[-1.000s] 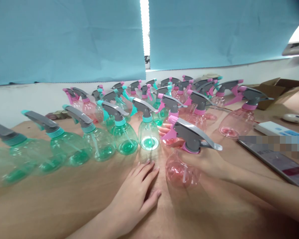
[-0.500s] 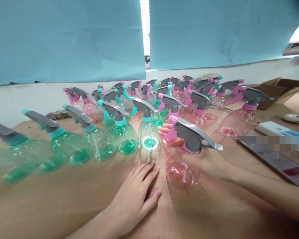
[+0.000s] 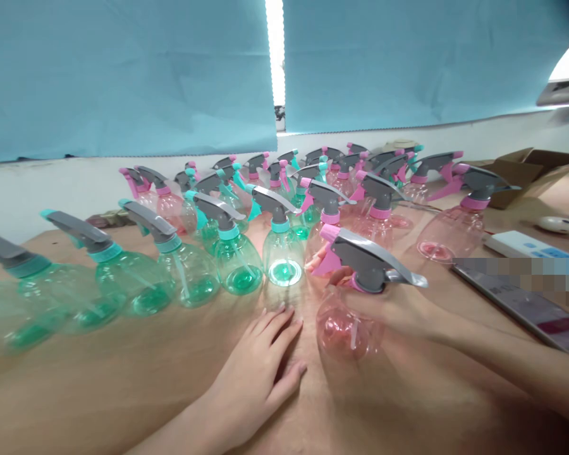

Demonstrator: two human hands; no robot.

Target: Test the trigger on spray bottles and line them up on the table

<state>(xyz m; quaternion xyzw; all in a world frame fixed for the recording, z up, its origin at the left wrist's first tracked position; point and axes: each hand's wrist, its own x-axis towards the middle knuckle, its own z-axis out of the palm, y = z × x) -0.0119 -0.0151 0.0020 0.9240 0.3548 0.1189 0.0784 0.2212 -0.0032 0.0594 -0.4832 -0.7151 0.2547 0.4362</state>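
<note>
My right hand [image 3: 389, 303] is wrapped round the neck of a pink spray bottle [image 3: 346, 322] with a grey and pink trigger head [image 3: 365, 256], which stands on the brown table [image 3: 123, 379] in front of me. My left hand [image 3: 256, 366] lies flat on the table beside it, fingers stretched out, holding nothing. Just beyond my hands stands a green spray bottle [image 3: 283, 253] at the near end of a row.
Several green spray bottles [image 3: 137, 278] line the left, and several pink spray bottles [image 3: 455, 221] crowd the back and right. A white remote [image 3: 526, 246], a flat dark device [image 3: 526, 303] and an open cardboard box [image 3: 521, 170] lie right. Blue curtains hang behind.
My right hand has turned the pink bottle slightly and its fingers have curled closer round the neck. The left hand has not moved.
</note>
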